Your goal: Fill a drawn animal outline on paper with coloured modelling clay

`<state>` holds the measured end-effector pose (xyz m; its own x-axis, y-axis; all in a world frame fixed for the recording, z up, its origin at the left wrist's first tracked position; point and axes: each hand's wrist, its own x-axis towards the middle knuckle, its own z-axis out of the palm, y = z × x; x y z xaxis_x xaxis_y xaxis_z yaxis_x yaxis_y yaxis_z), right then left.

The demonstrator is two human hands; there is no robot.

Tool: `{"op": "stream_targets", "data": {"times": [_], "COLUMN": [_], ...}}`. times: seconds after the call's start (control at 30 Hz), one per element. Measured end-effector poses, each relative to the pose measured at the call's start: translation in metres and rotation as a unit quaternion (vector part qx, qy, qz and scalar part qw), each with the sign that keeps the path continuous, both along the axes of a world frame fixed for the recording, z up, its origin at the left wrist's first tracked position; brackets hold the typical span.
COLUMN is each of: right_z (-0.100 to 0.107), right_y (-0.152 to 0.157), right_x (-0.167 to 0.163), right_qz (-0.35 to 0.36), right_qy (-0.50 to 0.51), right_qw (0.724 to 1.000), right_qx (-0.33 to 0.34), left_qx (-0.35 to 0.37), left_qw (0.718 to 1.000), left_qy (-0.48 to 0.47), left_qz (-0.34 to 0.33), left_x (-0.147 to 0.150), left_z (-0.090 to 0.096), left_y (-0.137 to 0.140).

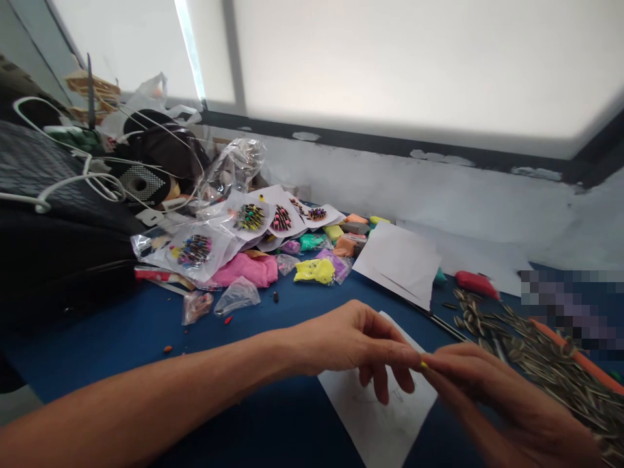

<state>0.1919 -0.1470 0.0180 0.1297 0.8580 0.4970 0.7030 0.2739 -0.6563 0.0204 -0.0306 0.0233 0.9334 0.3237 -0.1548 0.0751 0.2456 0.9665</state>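
In the head view, your right grip [429,365] is pinched nearly closed on a small yellow piece [424,365]; your left grip [415,367] meets it from nine o'clock, though you cannot tell how firmly those fingertips press. From that piece, a marked white sheet [373,429] lies on the blue bench [121,344] at seven o'clock, stacked papers [397,260] at twelve, a yellow packet [312,272] at ten, and striped seeds [531,344], blurred, at three.

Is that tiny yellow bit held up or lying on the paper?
Held up: the yellow bit is pinched where the left hand and right hand meet, above the paper.
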Motion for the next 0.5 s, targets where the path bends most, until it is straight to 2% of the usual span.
{"op": "stream_targets", "data": {"times": [0.2,0.5], "right_z": [-0.003,-0.007], "right_y": [0.001,0.0], "right_x": [0.011,0.009], "right_qz": [0.059,0.077], "right_qy": [-0.098,-0.126], "right_qw": [0.993,0.989], "right_qx": [-0.013,0.011], "left_qx": [0.024,0.018], "left_qw": [1.0,0.999], "left_qy": [0.003,0.025], "left_qz": [0.013,0.01], "left_x": [0.001,0.005], "left_z": [0.0,-0.005], "left_y": [-0.002,-0.004]}}
